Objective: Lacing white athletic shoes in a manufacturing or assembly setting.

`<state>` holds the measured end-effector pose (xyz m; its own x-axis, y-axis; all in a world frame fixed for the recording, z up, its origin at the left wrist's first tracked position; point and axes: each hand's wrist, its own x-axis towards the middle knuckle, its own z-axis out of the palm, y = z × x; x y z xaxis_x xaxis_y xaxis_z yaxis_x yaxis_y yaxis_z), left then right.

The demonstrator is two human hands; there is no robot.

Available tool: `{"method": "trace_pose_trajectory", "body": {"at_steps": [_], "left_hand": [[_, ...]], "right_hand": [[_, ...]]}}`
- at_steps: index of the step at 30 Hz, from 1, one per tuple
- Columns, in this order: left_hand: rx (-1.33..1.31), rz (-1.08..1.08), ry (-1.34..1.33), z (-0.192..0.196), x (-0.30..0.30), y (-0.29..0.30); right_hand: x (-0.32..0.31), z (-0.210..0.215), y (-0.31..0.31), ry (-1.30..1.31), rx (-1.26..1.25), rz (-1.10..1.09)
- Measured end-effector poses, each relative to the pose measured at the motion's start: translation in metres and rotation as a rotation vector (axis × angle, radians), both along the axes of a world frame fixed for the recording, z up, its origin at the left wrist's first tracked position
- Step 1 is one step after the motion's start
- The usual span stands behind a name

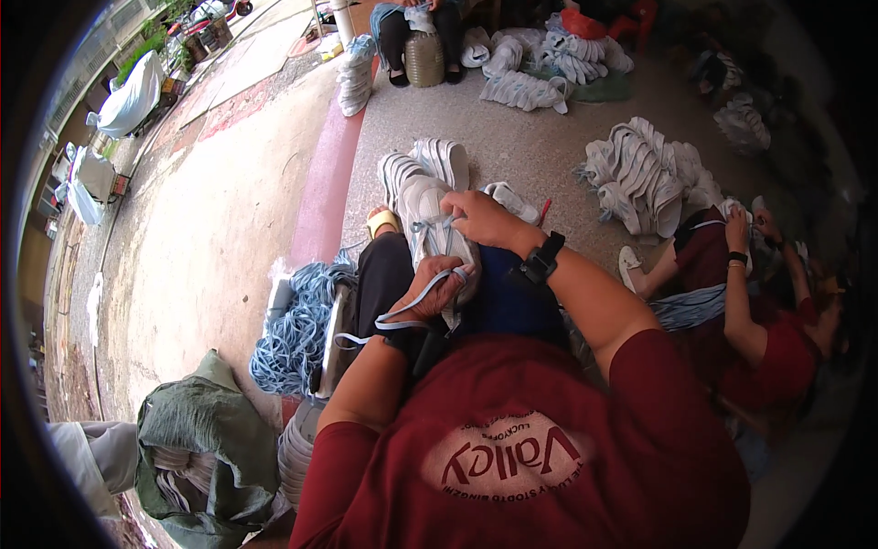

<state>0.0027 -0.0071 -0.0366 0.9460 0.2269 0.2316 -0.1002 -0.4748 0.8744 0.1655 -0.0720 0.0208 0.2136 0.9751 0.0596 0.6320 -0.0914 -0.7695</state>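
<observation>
A white-and-grey shoe lies across my lap, its toe pointing away from me. Pale blue shoelace runs across its front. My right hand is over the far right side of the shoe, fingertips pinched together at the lacing. Closer to me, my left hand is curled at the shoe's opening with a loop of the lace between its fingers. The loose end of that lace trails left past my wrist. Part of the shoe is hidden beneath both hands.
A big tangle of blue laces sits by my left leg. Nested white shoes stand just beyond my knees. A green sack holds more shoes at lower left. Shoe piles lie to the right, near a co-worker; another person sits ahead.
</observation>
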Motion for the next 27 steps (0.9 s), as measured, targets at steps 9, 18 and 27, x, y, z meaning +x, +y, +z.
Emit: {"method": "trace_pose_trajectory", "body": {"at_steps": [9, 18, 27], "left_hand": [[-0.123, 0.003, -0.039, 0.003, 0.003, 0.004], [-0.175, -0.003, -0.092, 0.001, 0.003, 0.01], [-0.296, 0.012, -0.122, -0.001, 0.003, 0.006]], "right_hand": [[0.011, -0.056, 0.019, -0.24, 0.013, -0.091], [0.036, -0.07, 0.012, 1.087, 0.011, -0.023], [0.02, -0.077, 0.01, 0.519, 0.15, -0.159]]}}
